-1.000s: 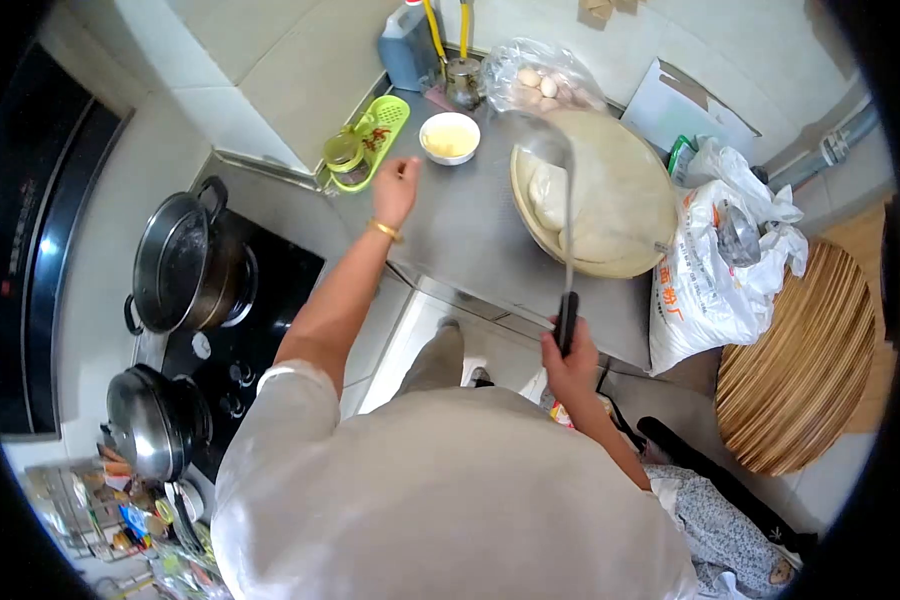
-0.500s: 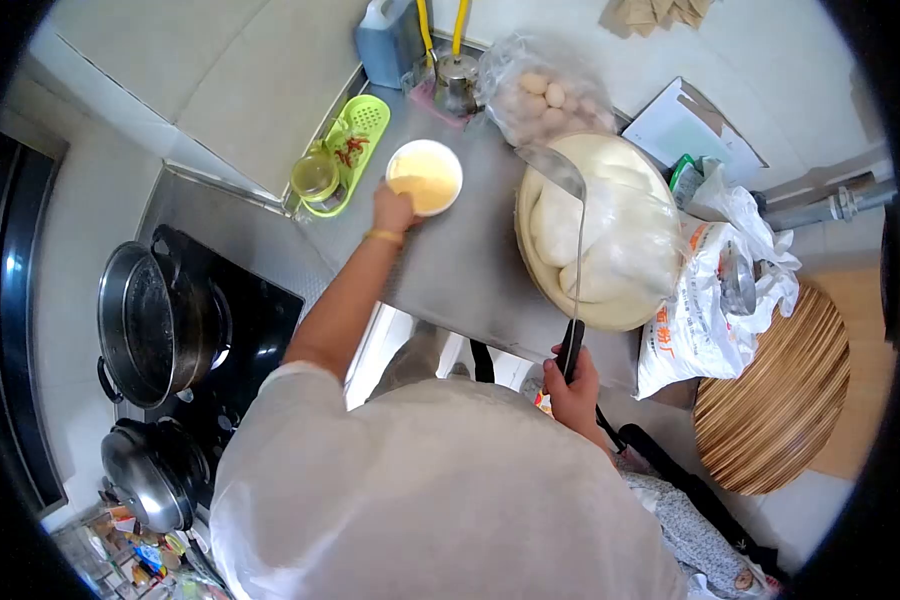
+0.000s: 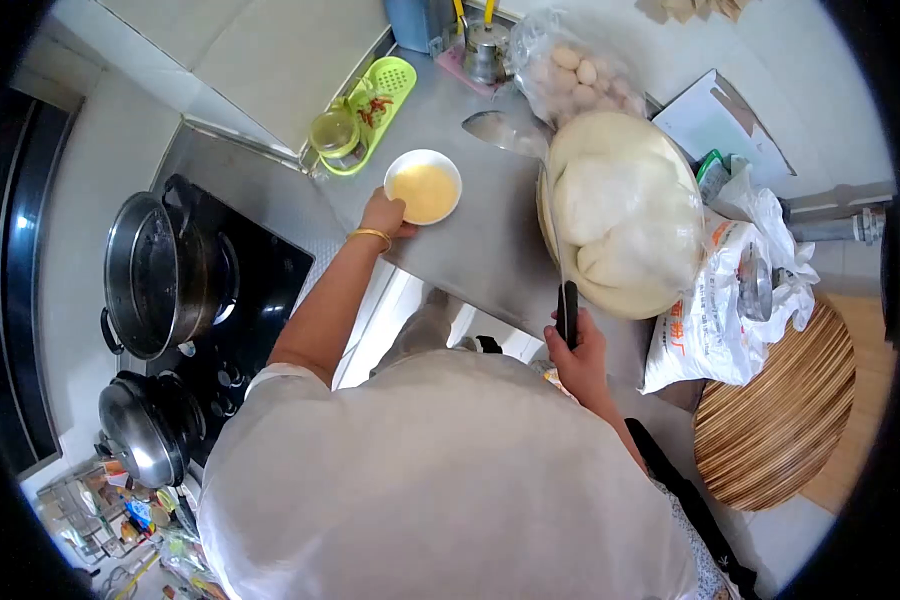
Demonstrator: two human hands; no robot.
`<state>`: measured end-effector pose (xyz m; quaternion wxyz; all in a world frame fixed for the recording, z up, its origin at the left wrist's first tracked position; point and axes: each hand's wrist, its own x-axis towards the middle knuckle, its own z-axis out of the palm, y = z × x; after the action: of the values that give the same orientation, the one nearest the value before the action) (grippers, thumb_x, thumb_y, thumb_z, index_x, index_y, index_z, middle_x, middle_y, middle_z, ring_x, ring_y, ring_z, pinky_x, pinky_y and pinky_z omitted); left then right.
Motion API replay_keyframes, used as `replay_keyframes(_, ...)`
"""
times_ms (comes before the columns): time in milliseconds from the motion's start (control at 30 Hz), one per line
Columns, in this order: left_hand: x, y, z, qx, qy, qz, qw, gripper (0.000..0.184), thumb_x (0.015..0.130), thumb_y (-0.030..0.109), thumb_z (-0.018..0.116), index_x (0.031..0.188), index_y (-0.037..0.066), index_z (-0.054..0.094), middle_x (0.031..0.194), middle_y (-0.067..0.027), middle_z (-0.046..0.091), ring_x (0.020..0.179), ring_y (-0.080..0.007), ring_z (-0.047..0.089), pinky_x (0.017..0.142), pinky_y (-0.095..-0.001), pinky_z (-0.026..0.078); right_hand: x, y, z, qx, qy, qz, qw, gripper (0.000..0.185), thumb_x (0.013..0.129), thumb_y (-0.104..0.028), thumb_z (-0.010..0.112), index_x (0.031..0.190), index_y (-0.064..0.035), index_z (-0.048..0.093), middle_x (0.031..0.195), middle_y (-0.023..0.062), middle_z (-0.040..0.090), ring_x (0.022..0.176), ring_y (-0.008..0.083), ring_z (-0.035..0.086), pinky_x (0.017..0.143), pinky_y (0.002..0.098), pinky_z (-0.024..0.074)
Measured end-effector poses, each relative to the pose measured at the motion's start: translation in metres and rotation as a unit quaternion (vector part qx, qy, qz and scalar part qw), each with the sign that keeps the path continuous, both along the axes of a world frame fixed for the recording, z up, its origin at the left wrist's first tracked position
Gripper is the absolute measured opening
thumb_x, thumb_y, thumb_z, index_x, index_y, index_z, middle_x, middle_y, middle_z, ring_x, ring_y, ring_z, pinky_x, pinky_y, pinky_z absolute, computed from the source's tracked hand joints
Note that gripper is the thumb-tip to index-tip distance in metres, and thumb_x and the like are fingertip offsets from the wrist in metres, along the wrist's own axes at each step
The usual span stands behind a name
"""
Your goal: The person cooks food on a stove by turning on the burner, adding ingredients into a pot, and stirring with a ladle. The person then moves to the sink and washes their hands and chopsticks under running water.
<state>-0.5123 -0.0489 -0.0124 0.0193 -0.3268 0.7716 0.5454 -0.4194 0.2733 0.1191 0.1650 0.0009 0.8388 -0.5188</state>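
My left hand [image 3: 385,214] grips the near left edge of a white bowl [image 3: 425,156] on the steel worktop. A yellow liquid [image 3: 423,194], like beaten egg, fills part of it. In my right hand [image 3: 580,352] is the black handle [image 3: 567,315] of a long metal ladle [image 3: 500,131]. Its head hangs over the worktop, to the upper right of the bowl, and its shaft crosses the left edge of a large round basin [image 3: 625,304]. Pale dough [image 3: 625,215] under clear plastic film swells up in that basin.
Left are a wok [image 3: 150,285] on the black hob [image 3: 255,290] and a lidded pan [image 3: 145,440]. Behind the bowl stands a green tray [image 3: 394,78] with a jar [image 3: 337,138]. Bagged eggs [image 3: 582,80], a white flour sack [image 3: 705,330] and a round woven board [image 3: 775,415] are right.
The ladle's head has swung left, off the dough and over the worktop. The yellow liquid now lies more evenly in the bowl. The whole view has shifted slightly.
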Motion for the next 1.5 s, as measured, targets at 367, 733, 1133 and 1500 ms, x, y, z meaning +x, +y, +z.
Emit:
replay_keyframes(367, -0.018, 0.051, 0.025, -0.449, -0.008, -0.247, 0.859, 0.052, 0.076, 0.035, 0.056, 0.122, 0.015, 0.043, 0.119, -0.0164, 0.041, 0.108, -0.0362, 0.04, 0.089, -0.0437, 0.037, 0.026, 0.01, 0.007, 0.033, 0.001, 0.02, 0.999, 0.018, 0.078, -0.011, 0.059, 0.09, -0.0005, 0.051, 0.057, 0.0004, 0.046, 0.05, 0.0069, 0.041, 0.046, 0.023, 0.034)
replay_keyframes(733, -0.04, 0.034, -0.022, -0.348, 0.027, -0.318, 0.882, 0.046, 0.075, 0.019, 0.055, 0.118, 0.01, 0.043, 0.107, -0.0242, 0.049, 0.097, -0.0391, 0.05, 0.084, -0.0433, 0.042, 0.052, 0.018, 0.006, 0.005, -0.033, -0.037, 0.999, 0.02, 0.076, -0.012, 0.06, 0.09, 0.0001, 0.052, 0.057, 0.0028, 0.048, 0.05, 0.0093, 0.043, 0.047, 0.0252, 0.0354)
replay_keyframes(1133, -0.053, 0.021, -0.004, -0.045, 0.139, 0.067, 0.987, 0.017, 0.083, 0.016, 0.046, 0.092, 0.004, 0.053, 0.083, -0.0155, 0.059, 0.075, -0.0282, 0.057, 0.063, -0.038, 0.046, 0.063, 0.043, 0.006, 0.023, 0.009, 0.024, 0.999, 0.019, 0.074, -0.01, 0.059, 0.089, -0.0013, 0.05, 0.058, 0.0046, 0.046, 0.052, 0.0115, 0.041, 0.048, 0.0276, 0.0365)
replay_keyframes(1500, 0.161, -0.134, 0.218, 0.413, 0.415, 0.22, 0.781, 0.012, 0.086, 0.014, 0.049, 0.077, 0.007, 0.047, 0.06, -0.002, 0.046, 0.047, -0.0141, 0.048, 0.039, -0.0253, 0.041, 0.025, -0.031, 0.084, -0.158, 0.075, 0.293, 0.94, 0.058, 0.066, 0.003, 0.054, 0.122, -0.0043, 0.042, 0.081, 0.0028, 0.05, 0.07, 0.0084, 0.048, 0.063, 0.0208, 0.0405)
